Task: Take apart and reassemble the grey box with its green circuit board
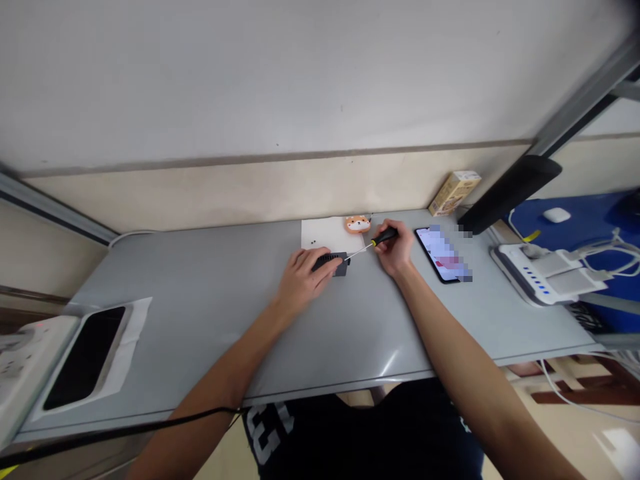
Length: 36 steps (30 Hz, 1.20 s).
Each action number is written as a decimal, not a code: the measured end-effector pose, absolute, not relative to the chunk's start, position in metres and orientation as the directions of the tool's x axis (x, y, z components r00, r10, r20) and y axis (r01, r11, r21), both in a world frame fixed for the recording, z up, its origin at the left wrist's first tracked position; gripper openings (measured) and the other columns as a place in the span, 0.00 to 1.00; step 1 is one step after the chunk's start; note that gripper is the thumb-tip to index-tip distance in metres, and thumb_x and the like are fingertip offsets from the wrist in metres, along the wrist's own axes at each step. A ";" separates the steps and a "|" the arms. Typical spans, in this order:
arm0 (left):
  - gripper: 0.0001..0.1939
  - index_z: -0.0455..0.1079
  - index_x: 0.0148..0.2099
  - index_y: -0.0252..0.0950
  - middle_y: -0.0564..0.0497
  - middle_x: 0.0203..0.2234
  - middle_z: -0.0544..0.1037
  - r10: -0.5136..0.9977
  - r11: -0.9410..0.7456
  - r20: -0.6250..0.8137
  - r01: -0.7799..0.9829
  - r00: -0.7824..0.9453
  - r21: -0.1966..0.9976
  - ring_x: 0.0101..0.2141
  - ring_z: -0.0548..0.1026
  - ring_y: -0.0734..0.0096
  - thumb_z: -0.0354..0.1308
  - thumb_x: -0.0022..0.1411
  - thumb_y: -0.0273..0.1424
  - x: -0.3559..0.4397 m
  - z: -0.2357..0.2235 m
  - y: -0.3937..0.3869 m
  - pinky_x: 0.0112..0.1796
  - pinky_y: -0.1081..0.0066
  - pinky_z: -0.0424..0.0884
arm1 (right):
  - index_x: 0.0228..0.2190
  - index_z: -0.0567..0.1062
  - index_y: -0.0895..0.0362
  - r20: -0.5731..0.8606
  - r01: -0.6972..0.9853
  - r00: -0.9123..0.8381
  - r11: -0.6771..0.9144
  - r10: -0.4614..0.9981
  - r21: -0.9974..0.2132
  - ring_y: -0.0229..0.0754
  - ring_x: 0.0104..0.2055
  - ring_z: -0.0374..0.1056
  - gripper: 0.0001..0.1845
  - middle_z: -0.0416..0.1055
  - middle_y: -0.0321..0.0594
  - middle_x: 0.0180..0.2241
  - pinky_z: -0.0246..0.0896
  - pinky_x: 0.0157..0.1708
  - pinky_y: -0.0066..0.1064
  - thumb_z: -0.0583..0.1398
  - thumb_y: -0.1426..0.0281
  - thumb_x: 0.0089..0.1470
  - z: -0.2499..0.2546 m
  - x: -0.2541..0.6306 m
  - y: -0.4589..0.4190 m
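Observation:
My left hand (306, 275) presses a small dark grey vented box (341, 268) down on the grey desk (220, 280), its fingers lying over the top and left side. In my right hand (396, 245) is a screwdriver (384, 236) with a black and yellow handle. Its thin shaft slants down to the left, and the tip meets the right part of the box near my left thumb. Behind the box lies a white sheet of paper (325, 231) with a few tiny dark pieces on it, probably screws. An orange animal-face case (357, 224) rests at the paper's right edge.
Right of my right hand lies a lit phone (443, 255). Farther right are a white power strip (540, 277) with plugs and a dark upright post (510, 193). A small carton (454, 193) stands by the wall. A dark phone (85, 357) lies at the left end.

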<state>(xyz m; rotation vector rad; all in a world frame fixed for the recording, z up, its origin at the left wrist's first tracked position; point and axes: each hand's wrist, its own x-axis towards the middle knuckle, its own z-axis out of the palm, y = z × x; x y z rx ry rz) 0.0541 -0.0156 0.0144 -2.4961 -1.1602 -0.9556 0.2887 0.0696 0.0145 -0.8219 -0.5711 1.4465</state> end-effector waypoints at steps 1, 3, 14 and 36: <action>0.14 0.75 0.55 0.44 0.45 0.49 0.79 0.600 -0.659 0.643 0.750 0.476 0.060 0.48 0.78 0.61 0.57 0.71 0.26 0.054 0.014 -0.016 0.52 0.58 0.70 | 0.21 0.67 0.54 -0.137 -0.618 0.075 -0.062 0.988 -0.784 0.31 0.16 0.46 0.12 0.64 0.33 0.21 0.38 0.13 0.28 0.62 0.61 0.46 0.015 0.289 0.070; 0.15 0.74 0.56 0.44 0.45 0.49 0.79 0.608 -0.653 0.636 0.755 0.476 0.059 0.48 0.78 0.61 0.56 0.71 0.26 0.054 0.014 -0.016 0.52 0.58 0.69 | 0.21 0.67 0.54 -0.144 -0.598 0.077 -0.070 0.987 -0.798 0.31 0.17 0.46 0.12 0.64 0.33 0.20 0.38 0.13 0.27 0.61 0.61 0.47 0.015 0.290 0.070; 0.18 0.75 0.56 0.45 0.44 0.49 0.78 0.607 -0.670 0.591 0.742 0.531 0.021 0.48 0.78 0.59 0.56 0.69 0.22 0.054 0.022 -0.018 0.51 0.56 0.72 | 0.25 0.70 0.54 -0.145 -0.544 0.107 -0.064 0.984 -0.837 0.31 0.17 0.48 0.16 0.63 0.32 0.20 0.40 0.15 0.27 0.62 0.55 0.53 0.010 0.280 0.073; 0.07 0.74 0.46 0.38 0.48 0.39 0.81 0.877 -0.480 0.403 0.501 0.262 0.720 0.39 0.79 0.67 0.58 0.68 0.34 0.014 0.016 0.000 0.44 0.65 0.76 | 0.37 0.78 0.52 0.079 -0.055 -0.049 0.077 0.996 -0.996 0.34 0.21 0.59 0.28 0.70 0.33 0.25 0.53 0.22 0.28 0.58 0.41 0.58 0.005 0.267 0.063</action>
